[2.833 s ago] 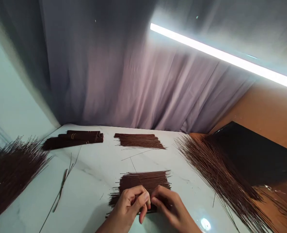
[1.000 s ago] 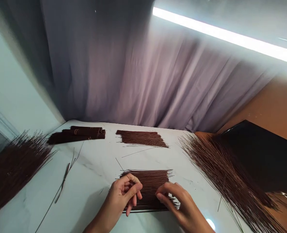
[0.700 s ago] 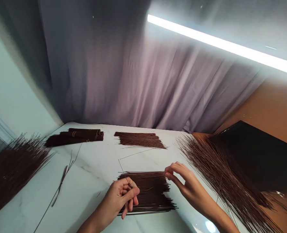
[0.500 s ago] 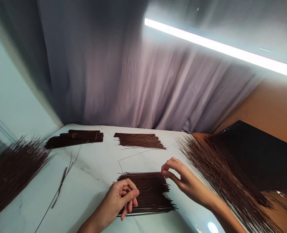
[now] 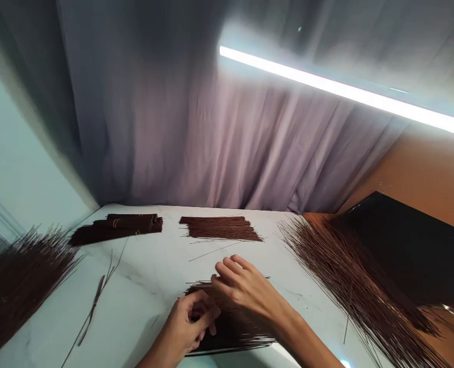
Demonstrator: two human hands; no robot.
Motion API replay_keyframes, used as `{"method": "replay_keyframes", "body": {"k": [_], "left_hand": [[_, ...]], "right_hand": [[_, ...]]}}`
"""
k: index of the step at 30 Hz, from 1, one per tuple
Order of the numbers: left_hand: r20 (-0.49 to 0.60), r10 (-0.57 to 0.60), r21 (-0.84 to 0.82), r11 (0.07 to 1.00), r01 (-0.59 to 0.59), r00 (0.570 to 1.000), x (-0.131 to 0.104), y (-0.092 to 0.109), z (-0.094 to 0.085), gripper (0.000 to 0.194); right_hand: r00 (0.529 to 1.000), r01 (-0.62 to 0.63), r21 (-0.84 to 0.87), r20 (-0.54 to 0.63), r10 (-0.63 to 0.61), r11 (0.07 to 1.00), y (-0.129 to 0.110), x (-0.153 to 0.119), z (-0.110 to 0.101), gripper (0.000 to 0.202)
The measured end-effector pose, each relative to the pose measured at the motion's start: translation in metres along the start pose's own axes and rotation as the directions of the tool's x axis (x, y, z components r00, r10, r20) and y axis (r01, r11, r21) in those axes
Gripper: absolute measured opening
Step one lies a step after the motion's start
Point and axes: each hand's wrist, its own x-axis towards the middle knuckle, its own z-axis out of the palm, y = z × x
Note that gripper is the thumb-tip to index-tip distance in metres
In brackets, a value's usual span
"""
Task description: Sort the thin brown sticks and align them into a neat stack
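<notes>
Thin dark brown sticks lie side by side in a flat pile [image 5: 246, 327] at the near middle of the white table. Over its left end is my left hand [image 5: 194, 322], fingers curled and thumb against them; whatever they pinch is too small to make out. My right hand [image 5: 238, 283] hovers above the pile's far edge, just right of my left hand, its fingers bent and the fingertips partly hidden. One loose stick [image 5: 211, 251] lies on the table beyond my hands.
A smaller stick pile [image 5: 221, 228] and tied dark bundles [image 5: 123, 225] lie at the back. Large heaps of sticks spread at the left [image 5: 20, 281] and right [image 5: 338, 266]. A small tied bunch [image 5: 94, 304] lies left. A black panel [image 5: 411, 245] stands at right.
My right hand has moved left across the pile, close to my left hand. The thin stick that rose from my left fingers no longer shows. The view has tilted slightly up.
</notes>
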Motion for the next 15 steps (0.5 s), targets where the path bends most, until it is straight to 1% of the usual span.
{"method": "replay_keyframes", "body": {"k": [2, 4, 7, 9, 11, 12, 13, 14, 15], "left_hand": [[-0.039, 0.005, -0.008, 1.000, -0.005, 0.999, 0.003, -0.003, -0.002, 0.049], [-0.053, 0.022, -0.003, 1.000, -0.023, 0.998, 0.006, -0.006, -0.002, 0.051], [-0.032, 0.033, 0.019, 0.999, -0.033, 0.999, 0.007, -0.009, -0.002, 0.051], [-0.023, 0.041, 0.032, 0.999, -0.041, 0.999, 0.004, -0.008, -0.002, 0.047], [-0.013, 0.047, 0.043, 0.998, -0.046, 0.999, 0.000, -0.005, -0.002, 0.043], [-0.003, 0.047, 0.049, 0.998, -0.046, 0.999, -0.001, -0.004, -0.002, 0.041], [0.008, 0.045, 0.053, 0.998, -0.045, 0.999, -0.003, -0.002, -0.002, 0.039], [0.023, 0.043, 0.055, 0.997, -0.045, 0.999, -0.004, -0.002, -0.003, 0.038], [0.038, 0.043, 0.056, 0.997, -0.045, 0.998, -0.004, -0.001, -0.003, 0.038]], "right_hand": [[1.000, -0.029, 0.012, -0.008, 0.029, 1.000, 0.006, -0.014, 0.007, 0.008], [0.997, -0.080, 0.063, 0.007, 0.080, 0.995, 0.008, -0.025, 0.011, 0.006], [0.988, -0.152, 0.138, 0.047, 0.147, 0.979, 0.004, -0.032, 0.015, 0.007], [0.983, -0.183, 0.170, 0.039, 0.179, 0.968, 0.002, -0.033, 0.014, 0.011], [0.965, -0.257, 0.240, 0.020, 0.260, 0.936, 0.007, -0.037, 0.011, 0.014], [0.946, -0.313, 0.301, 0.019, 0.323, 0.901, 0.011, -0.041, 0.009, 0.013], [0.917, -0.377, 0.381, 0.026, 0.397, 0.845, 0.016, -0.046, 0.006, 0.015], [0.878, -0.440, 0.472, 0.046, 0.477, 0.764, 0.022, -0.053, 0.004, 0.019], [0.830, -0.497, 0.564, 0.088, 0.551, 0.659, 0.027, -0.060, 0.002, 0.024]]}}
